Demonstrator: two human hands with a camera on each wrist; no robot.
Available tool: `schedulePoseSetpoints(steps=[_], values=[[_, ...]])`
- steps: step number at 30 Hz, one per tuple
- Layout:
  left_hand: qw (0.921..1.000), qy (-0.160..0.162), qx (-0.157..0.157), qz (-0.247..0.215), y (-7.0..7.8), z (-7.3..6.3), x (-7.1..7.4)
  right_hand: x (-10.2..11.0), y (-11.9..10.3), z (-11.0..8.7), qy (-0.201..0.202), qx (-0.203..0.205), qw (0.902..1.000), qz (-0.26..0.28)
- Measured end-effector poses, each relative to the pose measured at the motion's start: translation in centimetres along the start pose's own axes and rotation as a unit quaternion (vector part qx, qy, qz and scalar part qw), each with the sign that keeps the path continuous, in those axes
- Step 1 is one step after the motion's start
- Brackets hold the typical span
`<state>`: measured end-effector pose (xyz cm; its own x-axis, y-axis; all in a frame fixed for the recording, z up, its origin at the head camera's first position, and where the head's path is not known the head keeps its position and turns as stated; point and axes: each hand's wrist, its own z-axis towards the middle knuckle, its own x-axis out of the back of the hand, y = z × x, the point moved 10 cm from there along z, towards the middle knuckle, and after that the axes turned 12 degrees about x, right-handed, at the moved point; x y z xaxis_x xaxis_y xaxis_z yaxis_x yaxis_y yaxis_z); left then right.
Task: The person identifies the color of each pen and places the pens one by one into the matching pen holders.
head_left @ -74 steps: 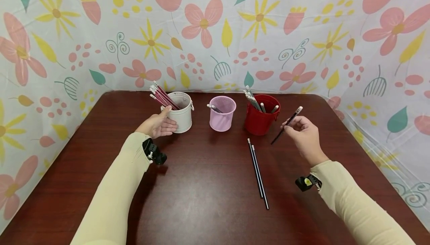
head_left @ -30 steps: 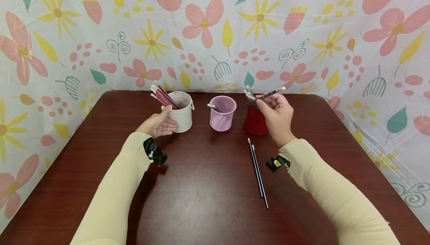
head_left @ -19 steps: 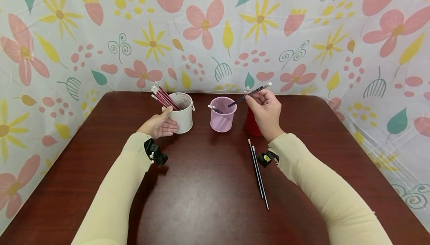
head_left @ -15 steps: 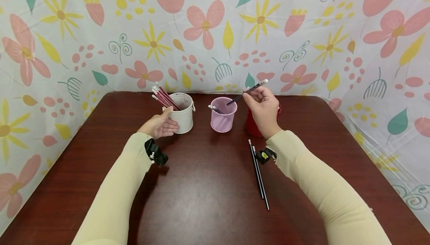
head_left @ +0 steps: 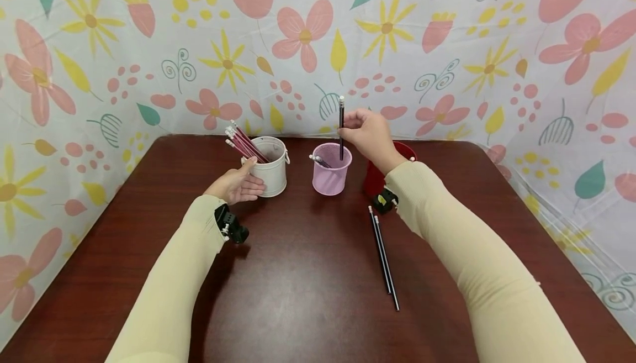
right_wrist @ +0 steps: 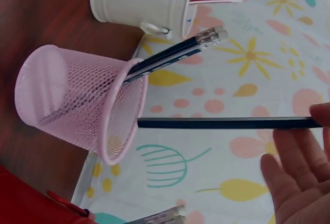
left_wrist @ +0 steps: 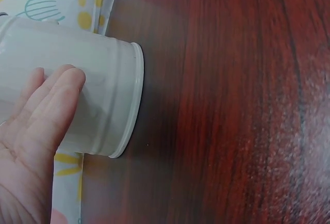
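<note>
My right hand (head_left: pixel 370 133) pinches a dark pencil (head_left: pixel 341 114) near its eraser end. The pencil stands upright, its lower end at the mouth of the pink mesh cup (head_left: pixel 329 182); in the right wrist view that end (right_wrist: pixel 149 123) overlaps the rim. Inside the cup lean two dark pencils (right_wrist: pixel 170 58) with white erasers. My left hand (head_left: pixel 237 186) rests against the white bucket (head_left: pixel 274 179), fingers straight along its side (left_wrist: pixel 56 100) and thumb at the rim. Several dark pink pencils (head_left: pixel 244 145) lean in that bucket.
A red bucket (head_left: pixel 372 182) stands right of the mesh cup, partly hidden behind my right hand and forearm. Two dark pencils (head_left: pixel 382 258) lie on the brown table (head_left: pixel 303 274) in front of it. A flower-printed cloth (head_left: pixel 437 75) hangs behind.
My right hand has carried the pencil leftward from beside the red bucket to the mesh cup, turning it from slanted to upright. The left hand has stayed at the white bucket.
</note>
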<state>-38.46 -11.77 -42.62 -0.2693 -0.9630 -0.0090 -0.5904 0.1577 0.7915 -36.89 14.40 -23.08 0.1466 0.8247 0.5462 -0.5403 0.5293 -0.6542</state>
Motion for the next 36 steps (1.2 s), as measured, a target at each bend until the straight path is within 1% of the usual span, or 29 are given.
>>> schedulePoseSetpoints(steps=[3, 6, 10, 14, 18, 21, 27, 29, 31, 34, 36], values=[[1.0, 0.001, 0.002, 0.004, 0.0, 0.1, 0.0, -0.2, 0.4, 0.5, -0.015, -0.031, 0.9993, -0.017], [1.0, 0.0, 0.002, 0.008, 0.0, 0.2, 0.0, 0.0, 0.7, 1.0, 0.002, -0.058, 0.9983, -0.001], [1.0, 0.001, -0.002, 0.005, 0.3, 0.2, 0.0, 0.2, 1.0, 1.6, 0.031, -0.083, 0.9956, 0.031], [1.0, 0.0, -0.001, 0.0, 0.3, 0.1, -0.1, -0.2, 1.3, 1.9, 0.036, -0.096, 0.9939, 0.042], [1.0, -0.001, 0.001, 0.002, 0.2, 0.0, -0.1, -0.9, 2.0, 2.1, 0.031, -0.098, 0.994, 0.039], [1.0, -0.003, 0.001, 0.001, 0.1, 0.0, -0.1, -1.7, 2.6, 2.0, 0.015, -0.099, 0.9948, 0.022], [1.0, -0.008, 0.0, -0.005, 0.1, 0.1, -0.2, -3.5, 3.7, 1.7, -0.055, -0.088, 0.9942, -0.029], [0.9999, -0.008, -0.002, -0.006, 0.1, 0.2, -0.2, -4.2, 4.1, 1.6, -0.077, -0.073, 0.9936, -0.037], [0.9999, -0.009, -0.003, -0.007, 0.1, 0.2, -0.1, -4.9, 4.5, 1.4, -0.096, -0.05, 0.9929, -0.049], [0.9999, -0.009, -0.001, -0.008, 0.0, 0.1, -0.1, -5.8, 5.2, 0.9, -0.114, -0.02, 0.9915, -0.059], [1.0, -0.007, 0.001, -0.006, 0.0, 0.1, 0.0, -6.2, 5.7, 0.6, -0.123, -0.013, 0.9902, -0.065]])
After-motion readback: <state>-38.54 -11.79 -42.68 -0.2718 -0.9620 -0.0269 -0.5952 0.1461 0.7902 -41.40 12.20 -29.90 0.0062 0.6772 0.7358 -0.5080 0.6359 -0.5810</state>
